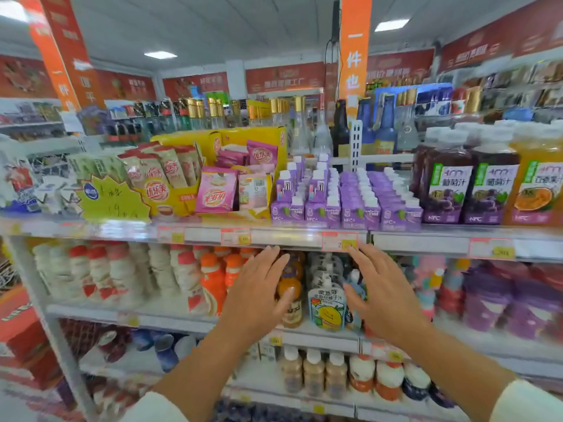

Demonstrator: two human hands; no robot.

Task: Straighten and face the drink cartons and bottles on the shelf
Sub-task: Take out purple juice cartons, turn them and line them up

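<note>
Both forearms reach in from the lower edge, each in a pale sleeve. The left hand [259,287] and the right hand [380,293] are held flat with straight, slightly spread fingers and grip nothing. They are raised in front of the middle shelf, fingertips just under the top shelf's front edge. Whether either one touches a product I cannot tell, because the view is blurred.

The shelving unit [195,234] fills the view. On its top shelf, left of the middle, stands a yellow display box [185,138] of sachets. Toward the right end are dark grape juice bottles [447,184], with an orange juice bottle [536,184] beside them. Between the box and these bottles, small purple cartons [344,196] stand in rows running back from the front edge.

On the middle shelf, white bottles with red caps [100,269] crowd the left part. An orange-capped brown bottle [291,312] shows just beside the left thumb. A spouted pouch [327,306] stands between the two hands. A red-and-yellow price tag [339,241] sits on the top shelf's edge, above the right fingertips.
</note>
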